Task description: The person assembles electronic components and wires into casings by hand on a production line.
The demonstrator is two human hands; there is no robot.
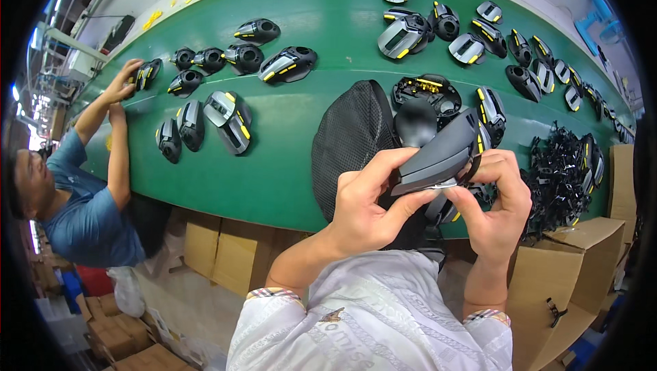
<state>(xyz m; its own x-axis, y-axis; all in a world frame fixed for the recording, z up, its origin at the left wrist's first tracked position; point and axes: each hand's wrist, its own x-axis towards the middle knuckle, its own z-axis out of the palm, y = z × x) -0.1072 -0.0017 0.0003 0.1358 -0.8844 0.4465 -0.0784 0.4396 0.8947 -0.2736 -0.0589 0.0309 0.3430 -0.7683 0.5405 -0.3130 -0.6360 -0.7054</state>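
In front of my chest I hold up a dark grey curved plastic shell (438,155), tilted with its right end higher. My left hand (363,200) is closed on its left end, with the thumb along the lower edge. The fingers of my right hand (496,200) are closed at its right end, where a small black part (471,170) shows by the fingertips; whether it is loose or joined on, I cannot tell. Behind the shell, an open housing (428,90) with yellow parts inside lies on the green table (287,165). A black mesh-covered shape (352,145) stands left of it.
Several grey-and-black housings with yellow strips (229,121) are spread over the table. A heap of small black plastic parts (558,179) lies at right, above an open cardboard box (575,275). At left, a person in a blue shirt (92,213) touches another housing (146,74).
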